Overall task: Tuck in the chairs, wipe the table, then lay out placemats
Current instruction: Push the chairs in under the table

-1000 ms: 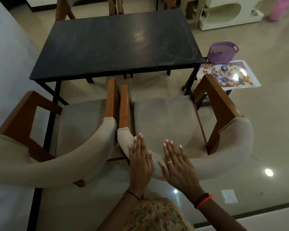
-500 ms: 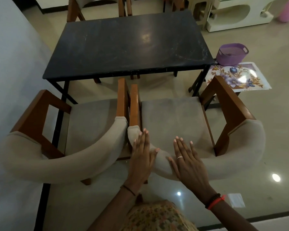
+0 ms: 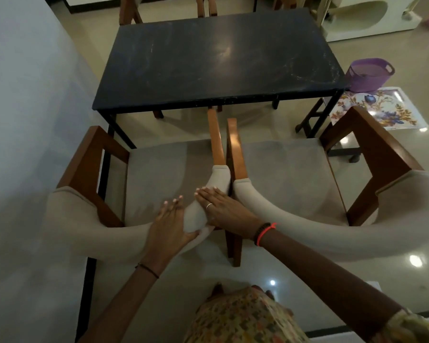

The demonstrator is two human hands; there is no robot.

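A black table [image 3: 218, 63] stands ahead with two beige upholstered chairs before it, side by side, their wooden arms almost touching. Both hands are on the right end of the left chair [image 3: 159, 179]'s curved backrest. My left hand [image 3: 170, 224] straddles that backrest, fingers on the seat side and thumb wrapped round the outer side. Flat on the backrest tip lies my right hand [image 3: 223, 209], fingers straight, a ring on one. The right chair [image 3: 295, 184] is untouched. A floral placemat [image 3: 377, 110] lies on a low stand right of the table.
A purple basket [image 3: 368, 74] sits beside the placemat. A grey wall [image 3: 22, 120] runs close along the left chair. More chairs stand behind the table's far edge. White furniture [image 3: 372, 18] is at the back right. Glossy floor lies under me.
Both hands left the right chair's backrest and moved left onto the left chair's backrest. The view has shifted left and nearer to the chairs.
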